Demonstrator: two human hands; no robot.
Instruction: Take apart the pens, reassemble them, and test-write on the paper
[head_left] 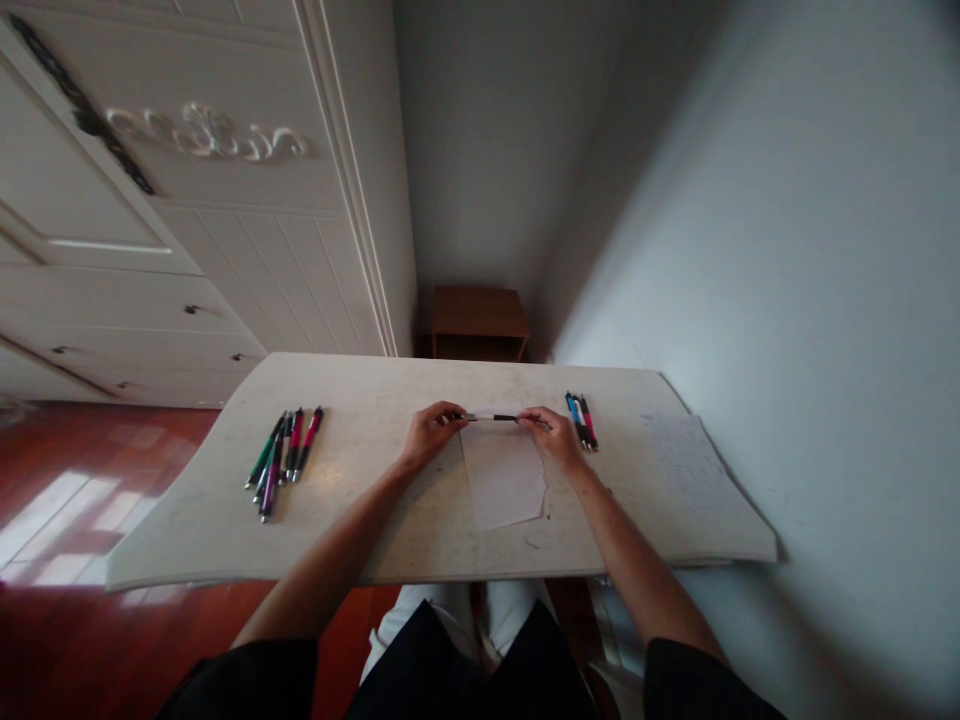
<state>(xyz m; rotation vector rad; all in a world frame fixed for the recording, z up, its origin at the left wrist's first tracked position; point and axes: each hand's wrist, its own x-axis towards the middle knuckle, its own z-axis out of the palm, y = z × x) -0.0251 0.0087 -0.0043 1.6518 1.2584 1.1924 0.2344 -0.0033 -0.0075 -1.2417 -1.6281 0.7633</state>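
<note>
fingers of the left hand [435, 428] pinch one end of a pen [505, 417], while those of the right hand [551, 430] grip the other, holding it level between them; its middle is thin and pale, with a dark stretch toward the right hand. the pen sits over the far edge of a sheet [502, 480], torn along one side, that lies on a pale, smudged table [375, 390] between the forearms. just beyond the right hand, a small group of pens [582, 420], blue and pink among them, rests side by side. well off to the left lies a larger bunch [293, 445] in green, red, purple and black, some overlapping. a second sheet [686, 460], faintly marked, lies near the table's right edge. dark sleeves [262, 670] frame the scene; past the table stand a brown stand [480, 312], a white cabinet [262, 270] and a grey wall [787, 300].
</note>
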